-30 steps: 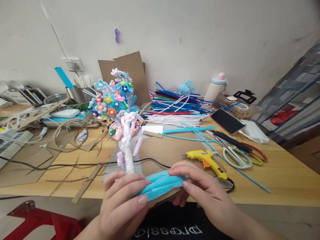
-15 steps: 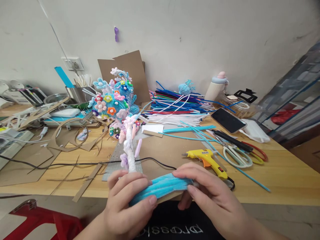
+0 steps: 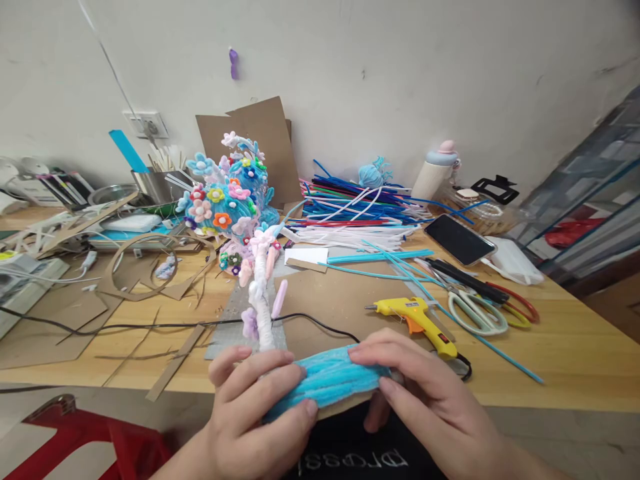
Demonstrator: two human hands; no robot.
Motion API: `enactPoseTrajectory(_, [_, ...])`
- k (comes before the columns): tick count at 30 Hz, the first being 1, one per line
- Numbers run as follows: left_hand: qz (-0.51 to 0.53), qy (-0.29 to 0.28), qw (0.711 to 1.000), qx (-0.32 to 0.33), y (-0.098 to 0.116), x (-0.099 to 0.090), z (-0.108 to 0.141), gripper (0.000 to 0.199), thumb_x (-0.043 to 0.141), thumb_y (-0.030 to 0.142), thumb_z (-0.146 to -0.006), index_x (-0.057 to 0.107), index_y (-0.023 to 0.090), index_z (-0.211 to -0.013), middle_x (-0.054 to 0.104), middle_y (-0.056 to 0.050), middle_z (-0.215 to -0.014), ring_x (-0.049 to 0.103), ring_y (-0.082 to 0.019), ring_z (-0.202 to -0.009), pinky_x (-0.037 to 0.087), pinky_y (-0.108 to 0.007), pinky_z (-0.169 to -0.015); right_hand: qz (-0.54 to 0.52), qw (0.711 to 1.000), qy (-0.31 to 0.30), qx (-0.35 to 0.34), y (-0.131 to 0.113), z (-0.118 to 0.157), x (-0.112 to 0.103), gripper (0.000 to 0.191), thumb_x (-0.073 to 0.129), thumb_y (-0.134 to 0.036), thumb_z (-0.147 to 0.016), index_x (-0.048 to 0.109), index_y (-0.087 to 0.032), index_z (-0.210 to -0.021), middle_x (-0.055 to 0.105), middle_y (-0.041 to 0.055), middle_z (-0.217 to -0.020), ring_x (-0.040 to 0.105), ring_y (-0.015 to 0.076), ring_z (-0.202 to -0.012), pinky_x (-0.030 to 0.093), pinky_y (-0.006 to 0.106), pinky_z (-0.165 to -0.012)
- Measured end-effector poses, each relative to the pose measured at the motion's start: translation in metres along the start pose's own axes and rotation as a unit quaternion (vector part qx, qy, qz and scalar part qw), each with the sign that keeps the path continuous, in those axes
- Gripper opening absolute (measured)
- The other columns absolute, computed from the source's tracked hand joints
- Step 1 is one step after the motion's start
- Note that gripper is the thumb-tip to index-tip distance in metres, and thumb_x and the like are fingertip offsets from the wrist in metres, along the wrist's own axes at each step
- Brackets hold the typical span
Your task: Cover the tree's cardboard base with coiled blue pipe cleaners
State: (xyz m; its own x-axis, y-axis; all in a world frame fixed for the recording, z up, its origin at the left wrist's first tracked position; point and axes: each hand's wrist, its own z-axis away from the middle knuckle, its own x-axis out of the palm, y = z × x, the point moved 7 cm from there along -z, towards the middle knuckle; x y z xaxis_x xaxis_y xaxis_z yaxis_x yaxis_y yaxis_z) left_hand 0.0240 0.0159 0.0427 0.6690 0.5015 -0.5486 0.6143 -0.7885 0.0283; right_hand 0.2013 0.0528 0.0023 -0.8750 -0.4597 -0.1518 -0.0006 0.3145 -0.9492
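Observation:
Between my hands, in front of the table's near edge, is a cardboard piece covered with blue pipe cleaners [image 3: 333,377]. My left hand [image 3: 265,407] grips its left end, fingers over the top and thumb along the near side. My right hand [image 3: 425,393] pinches its right end, with some fingers hidden underneath. Just beyond my left hand stands a white wrapped stem [image 3: 261,293] with small fuzzy flowers on it. A yellow glue gun [image 3: 413,319] lies beyond my right hand, its nozzle pointing left.
A colourful pipe-cleaner flower arrangement [image 3: 225,193] stands at the back, beside a pile of pipe cleaners [image 3: 360,207]. Scissors [image 3: 477,313], a phone [image 3: 460,239] and a bottle [image 3: 434,173] are on the right. Cardboard scraps [image 3: 175,360] and a black cable [image 3: 165,325] lie left. A red stool [image 3: 90,433] stands below.
The blue-covered piece has tilted slightly, showing more of its blue top face. Both hands keep their hold with small finger shifts. The view has moved a little.

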Motion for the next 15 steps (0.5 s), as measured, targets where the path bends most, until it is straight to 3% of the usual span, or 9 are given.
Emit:
enactPoseTrajectory(6, [0.059,-0.002,0.997,-0.046,-0.007,0.002,0.005,0.019,0.058,0.007,-0.083,0.048,0.022,-0.085,0.071,0.001,-0.092,0.064,-0.017,-0.092,0.034,-0.047,-0.094,0.001,1.0,-0.007,-0.005,0.0,0.002,0.001,0.037,0.039,-0.017,-0.102,0.054,-0.04,-0.128,0.05,0.0027,-0.119,0.069,0.0085,-0.072,0.06,0.024,-0.062])
enactPoseTrajectory(10, [0.057,-0.053,0.997,0.0,-0.002,0.004,-0.002,0.016,0.059,0.008,-0.085,0.06,0.021,-0.093,0.067,-0.004,-0.1,0.058,-0.021,-0.099,0.029,-0.048,-0.096,0.007,1.0,-0.009,-0.015,-0.003,0.001,0.002,0.036,0.04,-0.017,-0.102,0.055,-0.038,-0.127,0.052,0.0035,-0.118,0.069,0.009,-0.07,0.061,0.025,-0.061])
enactPoseTrajectory(15, [0.039,-0.068,0.997,0.009,-0.001,-0.001,-0.007,0.021,0.058,0.009,-0.087,0.069,0.025,-0.097,0.067,-0.003,-0.102,0.057,-0.021,-0.101,0.029,-0.046,-0.097,0.011,0.999,-0.005,-0.03,-0.009,-0.001,0.004,0.033,0.04,-0.018,-0.102,0.056,-0.033,-0.127,0.054,0.0059,-0.117,0.069,0.0101,-0.07,0.061,0.026,-0.059])
